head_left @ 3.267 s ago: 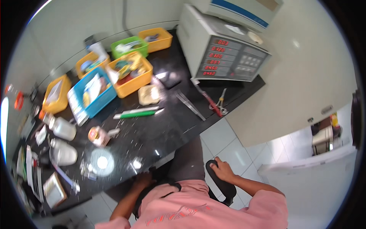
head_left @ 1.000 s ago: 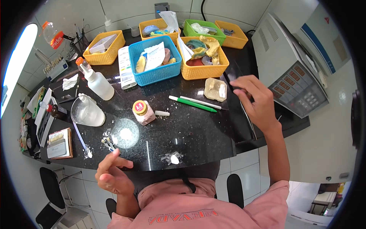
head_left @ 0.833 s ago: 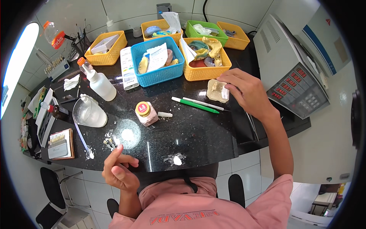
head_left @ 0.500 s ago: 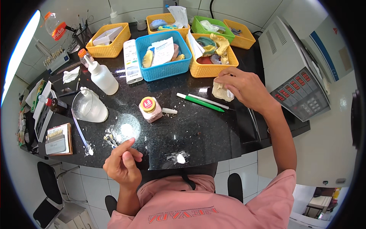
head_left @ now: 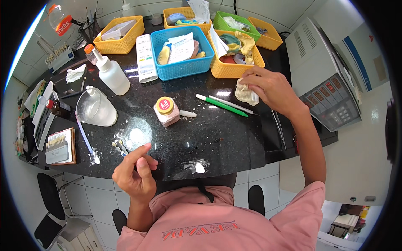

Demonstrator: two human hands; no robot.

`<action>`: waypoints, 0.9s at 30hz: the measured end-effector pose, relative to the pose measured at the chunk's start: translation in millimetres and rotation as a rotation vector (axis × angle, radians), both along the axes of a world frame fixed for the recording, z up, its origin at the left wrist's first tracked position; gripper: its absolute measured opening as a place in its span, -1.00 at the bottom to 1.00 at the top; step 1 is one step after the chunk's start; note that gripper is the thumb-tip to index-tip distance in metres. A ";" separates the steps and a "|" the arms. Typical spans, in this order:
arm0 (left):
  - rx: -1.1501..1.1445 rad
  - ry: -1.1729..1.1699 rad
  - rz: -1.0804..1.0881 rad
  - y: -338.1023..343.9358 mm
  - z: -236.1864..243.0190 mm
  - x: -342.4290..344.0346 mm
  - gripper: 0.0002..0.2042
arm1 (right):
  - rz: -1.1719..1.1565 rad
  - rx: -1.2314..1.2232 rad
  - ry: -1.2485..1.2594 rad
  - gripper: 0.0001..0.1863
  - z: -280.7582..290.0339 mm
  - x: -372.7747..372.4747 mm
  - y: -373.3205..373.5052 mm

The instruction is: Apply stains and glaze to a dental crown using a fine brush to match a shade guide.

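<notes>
My right hand (head_left: 266,90) is over the beige ribbed pad (head_left: 247,97) at the right of the counter, fingers pinched at its top, hiding what they grip; the pad sits slightly askew. Left of it lie a green-and-white pen (head_left: 229,108) and a thin silver tool (head_left: 222,101). My left hand (head_left: 135,173) is raised at the front edge, empty, fingers loosely bent and apart, beside small shade-tab-like pieces (head_left: 120,148). Nearby are a pink-powder jar (head_left: 166,115) with a yellow lid, a white stick (head_left: 187,113) and white powder (head_left: 199,166).
Coloured baskets (head_left: 181,69) line the back of the black counter (head_left: 226,150). Squeeze bottle (head_left: 115,79), cup (head_left: 97,111), brown bottle (head_left: 62,111) and brush case (head_left: 60,148) stand left. A grey machine (head_left: 318,71) with displays is right; black chair (head_left: 50,196) lower left.
Both hands have risen from below the counter's edge. My right hand has reached onto the ribbed pad, which has turned slightly under it. My left hand has shifted slightly upward and right.
</notes>
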State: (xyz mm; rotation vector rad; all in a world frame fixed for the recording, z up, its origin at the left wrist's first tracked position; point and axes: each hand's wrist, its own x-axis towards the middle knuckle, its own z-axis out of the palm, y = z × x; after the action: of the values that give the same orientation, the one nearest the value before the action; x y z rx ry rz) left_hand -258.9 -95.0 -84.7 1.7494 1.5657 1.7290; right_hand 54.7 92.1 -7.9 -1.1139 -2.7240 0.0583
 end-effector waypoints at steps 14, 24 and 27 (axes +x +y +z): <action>-0.049 -0.009 -0.023 2.6 5.2 -0.4 -0.80 | -0.098 0.048 0.271 -0.85 9.8 3.7 -21.0; 0.004 -0.121 -0.151 3.4 34.8 8.4 -0.82 | -0.048 0.090 0.434 -0.79 14.2 -21.7 -59.6; -0.002 0.009 -0.142 10.1 62.2 -2.0 -0.79 | -0.078 0.003 0.443 -0.80 -1.3 -17.5 -80.1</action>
State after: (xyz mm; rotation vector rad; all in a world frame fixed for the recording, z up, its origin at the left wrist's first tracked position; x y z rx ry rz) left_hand -260.9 -84.9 -22.6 1.8223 1.4091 1.6541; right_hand 37.2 12.0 -9.2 -1.0567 -2.2868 0.2570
